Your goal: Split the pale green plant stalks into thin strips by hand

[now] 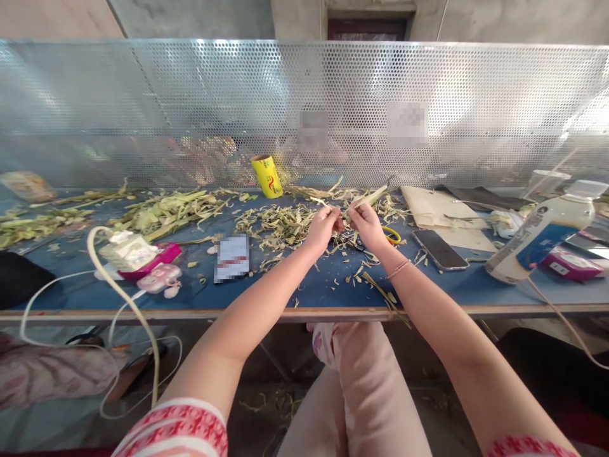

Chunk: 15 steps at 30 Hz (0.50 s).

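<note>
A blue table [285,295] stands before a shiny wall with little holes, and pale green husk scraps [280,223] lie all over it. Just above them, the left hand [325,227] and the right hand [365,223] pinch a thin husk strip [366,199] with closed fingers. It looks light, dry and bendy, and may tear, so holding it near the thick end seems best.

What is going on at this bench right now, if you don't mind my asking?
A seated person holds a pale green plant strip between both hands over a blue worktable; the left hand and right hand each close their grip on it. Stripped leaf scraps litter the table, with a yellow tape roll behind, a phone to the right and a white bottle lying beyond it.
</note>
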{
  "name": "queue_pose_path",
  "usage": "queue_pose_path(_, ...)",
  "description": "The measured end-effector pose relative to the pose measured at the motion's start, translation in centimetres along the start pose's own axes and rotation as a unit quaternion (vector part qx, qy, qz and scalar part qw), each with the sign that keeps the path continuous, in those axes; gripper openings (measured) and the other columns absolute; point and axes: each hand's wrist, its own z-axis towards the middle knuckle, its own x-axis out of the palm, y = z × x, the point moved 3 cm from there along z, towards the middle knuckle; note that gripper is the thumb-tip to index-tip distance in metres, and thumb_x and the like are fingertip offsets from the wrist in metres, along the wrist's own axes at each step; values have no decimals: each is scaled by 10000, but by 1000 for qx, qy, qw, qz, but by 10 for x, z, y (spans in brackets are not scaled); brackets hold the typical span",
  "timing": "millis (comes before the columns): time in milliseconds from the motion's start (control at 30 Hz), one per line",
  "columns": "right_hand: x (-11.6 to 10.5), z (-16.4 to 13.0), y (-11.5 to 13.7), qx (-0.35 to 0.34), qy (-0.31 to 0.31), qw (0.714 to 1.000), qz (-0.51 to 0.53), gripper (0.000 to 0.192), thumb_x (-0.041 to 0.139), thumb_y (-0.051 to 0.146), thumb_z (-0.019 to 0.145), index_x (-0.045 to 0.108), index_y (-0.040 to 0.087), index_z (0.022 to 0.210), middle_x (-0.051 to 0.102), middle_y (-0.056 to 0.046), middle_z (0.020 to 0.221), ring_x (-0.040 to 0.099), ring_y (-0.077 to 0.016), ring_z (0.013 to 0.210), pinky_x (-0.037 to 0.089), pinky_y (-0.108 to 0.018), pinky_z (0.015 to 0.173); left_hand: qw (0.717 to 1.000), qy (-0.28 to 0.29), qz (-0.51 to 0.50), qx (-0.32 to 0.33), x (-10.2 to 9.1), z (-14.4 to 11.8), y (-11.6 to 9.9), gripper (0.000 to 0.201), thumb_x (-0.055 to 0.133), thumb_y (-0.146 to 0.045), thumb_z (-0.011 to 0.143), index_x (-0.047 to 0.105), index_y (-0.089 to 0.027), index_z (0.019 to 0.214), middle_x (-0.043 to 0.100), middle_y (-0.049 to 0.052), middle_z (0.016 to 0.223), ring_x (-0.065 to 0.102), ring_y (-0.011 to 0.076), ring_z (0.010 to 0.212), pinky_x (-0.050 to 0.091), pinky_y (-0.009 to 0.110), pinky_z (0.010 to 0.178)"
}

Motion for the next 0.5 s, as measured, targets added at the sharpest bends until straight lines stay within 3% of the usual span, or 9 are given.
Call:
queue_pose_path(300, -2, 2, 2, 4, -31, 999, 25, 373, 628, 541, 772, 425, 228, 760, 347, 83, 579, 326, -57, 470, 243, -230, 454, 993, 65, 70, 70, -2, 2, -1, 314, 600, -424, 821, 521, -182, 638, 477, -46, 474, 424, 67, 449, 348, 213, 502)
queue_pose_path(500, -2, 2, 0, 14, -57, 998, 33, 326, 622, 480, 793, 420, 226, 764, 329, 84, 582, 291, -55, 471, 228, -233, 455, 994, 74, 65, 55, 2, -1, -6, 180, 617, -349, 816, 573, -182, 764, 500, -53, 465, 424, 77, 429, 333, 222, 481)
